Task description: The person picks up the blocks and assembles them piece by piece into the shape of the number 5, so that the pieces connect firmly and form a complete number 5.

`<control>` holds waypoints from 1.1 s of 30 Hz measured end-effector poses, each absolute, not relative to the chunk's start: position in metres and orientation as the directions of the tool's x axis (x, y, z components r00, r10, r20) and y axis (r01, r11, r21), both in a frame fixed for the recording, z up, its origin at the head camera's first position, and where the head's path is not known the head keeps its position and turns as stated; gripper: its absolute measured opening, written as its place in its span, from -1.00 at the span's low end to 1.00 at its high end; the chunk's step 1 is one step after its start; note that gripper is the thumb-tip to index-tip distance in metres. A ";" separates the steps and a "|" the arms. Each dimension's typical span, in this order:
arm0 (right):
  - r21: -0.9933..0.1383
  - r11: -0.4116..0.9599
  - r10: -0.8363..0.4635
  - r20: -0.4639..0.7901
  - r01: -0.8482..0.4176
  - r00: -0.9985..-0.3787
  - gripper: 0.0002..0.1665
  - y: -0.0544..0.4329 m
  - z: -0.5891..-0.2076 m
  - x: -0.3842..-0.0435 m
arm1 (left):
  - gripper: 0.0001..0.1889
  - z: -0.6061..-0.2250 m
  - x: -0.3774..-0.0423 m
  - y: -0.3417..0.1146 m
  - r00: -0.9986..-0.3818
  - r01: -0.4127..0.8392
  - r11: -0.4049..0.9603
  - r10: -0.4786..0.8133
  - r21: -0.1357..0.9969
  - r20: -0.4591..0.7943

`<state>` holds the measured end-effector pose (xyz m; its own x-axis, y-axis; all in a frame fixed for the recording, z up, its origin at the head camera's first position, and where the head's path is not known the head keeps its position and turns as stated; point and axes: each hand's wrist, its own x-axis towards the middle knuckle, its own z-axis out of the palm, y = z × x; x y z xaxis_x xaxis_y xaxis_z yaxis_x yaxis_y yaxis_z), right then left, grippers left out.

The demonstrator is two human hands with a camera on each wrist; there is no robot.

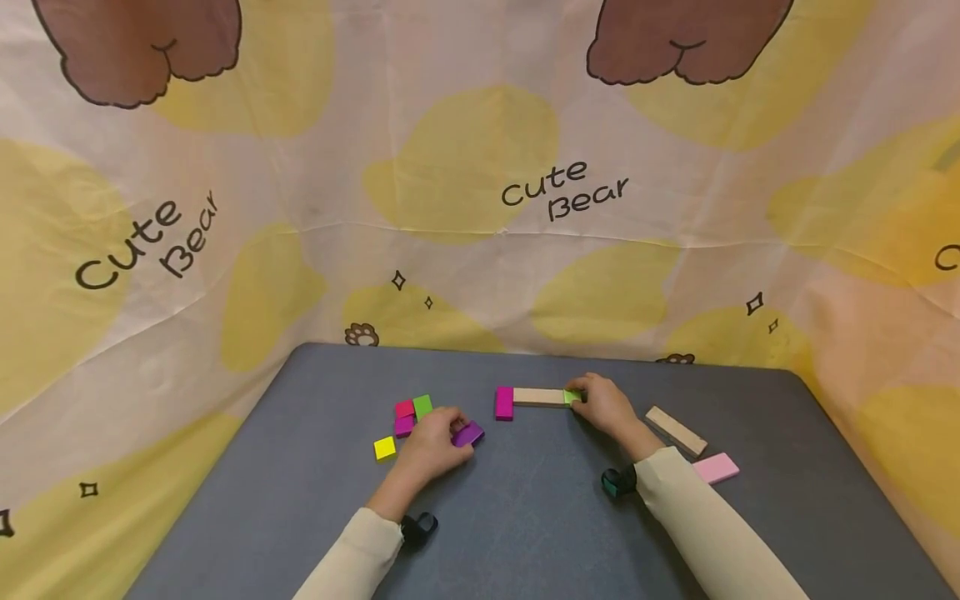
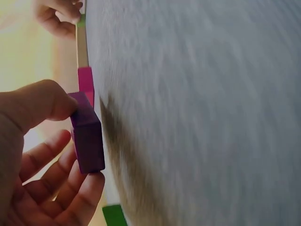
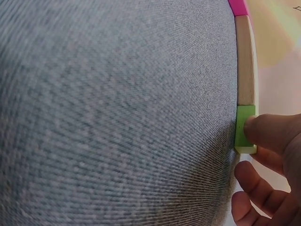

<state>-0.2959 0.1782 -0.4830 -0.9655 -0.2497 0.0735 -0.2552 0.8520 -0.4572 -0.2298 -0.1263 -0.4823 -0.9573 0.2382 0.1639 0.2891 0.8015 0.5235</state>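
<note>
My left hand (image 1: 431, 446) pinches a purple block (image 2: 88, 134) between thumb and fingers, with the block's shadow on the table just beside it. Further back, my right hand (image 1: 603, 407) grips a small green block (image 3: 244, 125) by its sides. That green block sits against the right end of a long natural-wood block (image 1: 538, 397). At the wood block's left end, a magenta block (image 1: 504, 403) stands crosswise, so the three form one row.
Near my left hand lie a red block (image 1: 404, 408), another green block (image 1: 423, 406), a magenta cube (image 1: 403, 427) and a yellow block (image 1: 385, 448). Beside my right forearm are a second wood block (image 1: 676, 431) and a pink block (image 1: 716, 468). A printed curtain rises behind the grey table (image 1: 525, 533).
</note>
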 end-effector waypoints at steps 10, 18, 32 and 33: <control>-0.459 0.849 -0.259 0.071 -0.262 -0.963 -0.68 0.179 -0.481 -0.298 | -0.69 -0.483 -0.238 -0.102 -0.984 0.175 0.780 0.146 0.600 0.097; -0.453 0.852 -0.257 0.075 -0.263 -0.963 -0.67 0.179 -0.485 -0.299 | -0.69 -0.481 -0.239 -0.089 -0.978 0.207 0.779 0.169 0.592 0.120; -0.455 0.855 -0.248 0.065 -0.250 -0.967 -0.66 0.178 -0.484 -0.298 | -0.71 -0.483 -0.238 -0.084 -0.978 0.209 0.814 0.174 0.543 0.114; -0.454 0.855 -0.248 0.066 -0.250 -0.967 -0.66 0.178 -0.484 -0.298 | -0.71 -0.483 -0.238 -0.085 -0.978 0.210 0.812 0.176 0.544 0.115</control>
